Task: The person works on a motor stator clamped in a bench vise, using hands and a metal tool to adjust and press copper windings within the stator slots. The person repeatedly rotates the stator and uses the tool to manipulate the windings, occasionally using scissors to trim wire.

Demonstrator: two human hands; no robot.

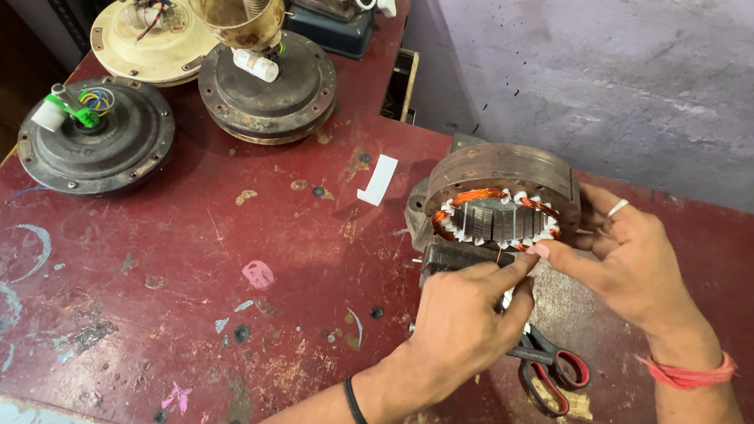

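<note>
Motor stator point(498, 201) with copper windings stands near workbench point(190, 243) far edge. Left hand point(460, 321) pinches white insulation strip at its front rim; right hand point(626, 262) pinches rim beside it. Scissors point(549, 365) lie below hands.

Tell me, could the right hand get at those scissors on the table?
Probably yes: the scissors lie just below the right hand, with open tabletop around their red handles, though the left hand covers the blades.
</note>
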